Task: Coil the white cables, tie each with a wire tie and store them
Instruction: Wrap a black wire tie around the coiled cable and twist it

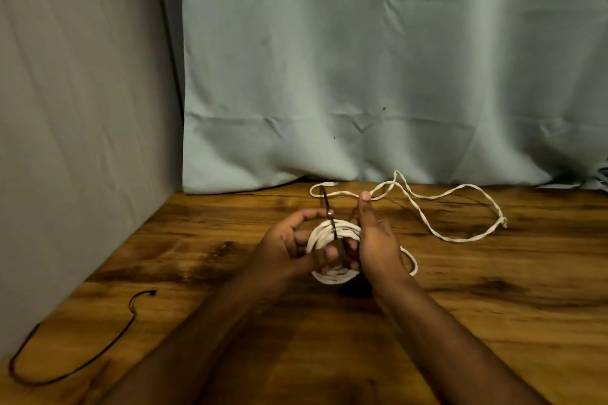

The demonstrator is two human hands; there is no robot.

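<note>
Item: coiled white cable, held above the wooden table between your hands. Your left hand grips the coil's near side; your right hand curls round the far side, thumb raised. Black wire tie wraps the coil, tail up. Step: tying. Next, likely: cinch it tight. A second white cable lies loose behind.

Coiled white cable partly hidden behind hands; dark wire tie lower end unseen.
</note>
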